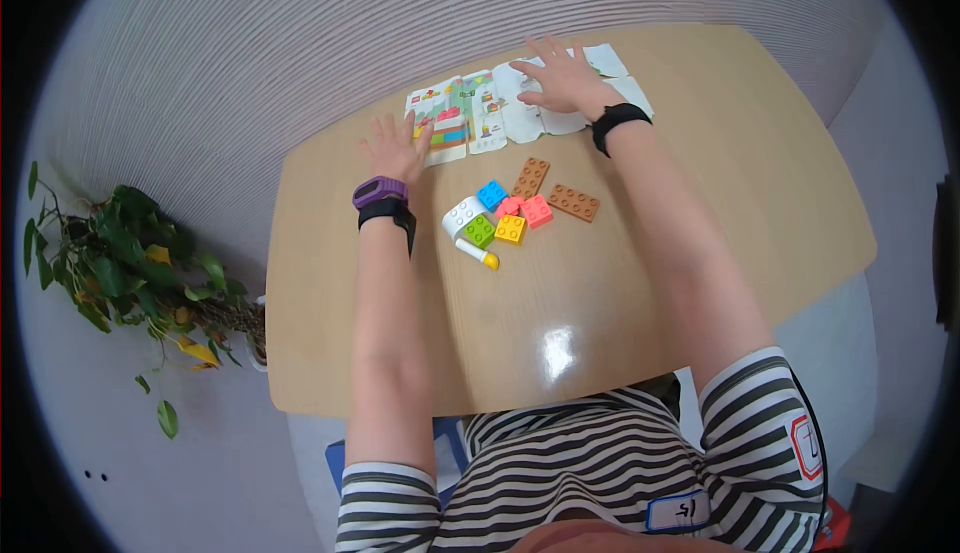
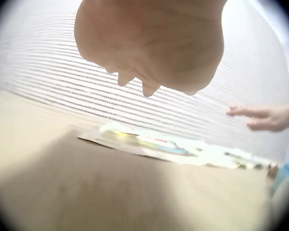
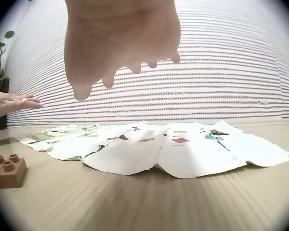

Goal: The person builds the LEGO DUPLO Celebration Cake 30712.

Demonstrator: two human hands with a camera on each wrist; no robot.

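A creased instruction leaflet [image 1: 487, 118] lies spread along the far edge of the table, its left part printed in colour. My left hand [image 1: 397, 153] is by the leaflet's left end, fingers spread, holding nothing. In the left wrist view that hand [image 2: 151, 45] is raised above the tabletop. Over the leaflet's right part is my right hand [image 1: 566, 83], fingers fanned out and nothing in its grasp. The right wrist view shows a gap between this hand [image 3: 122, 41] and the white sheets [image 3: 183, 149], which have wavy, raised edges.
Nearer my body lie toy bricks: brown [image 1: 574, 203], blue [image 1: 492, 194], green [image 1: 479, 231], yellow [image 1: 510, 230], pink [image 1: 537, 212] and white [image 1: 462, 215]. Beside them is a white stick with a yellow tip [image 1: 490, 262]. A ridged wall [image 1: 430, 23] stands behind the table; a leafy plant [image 1: 130, 253] is at left.
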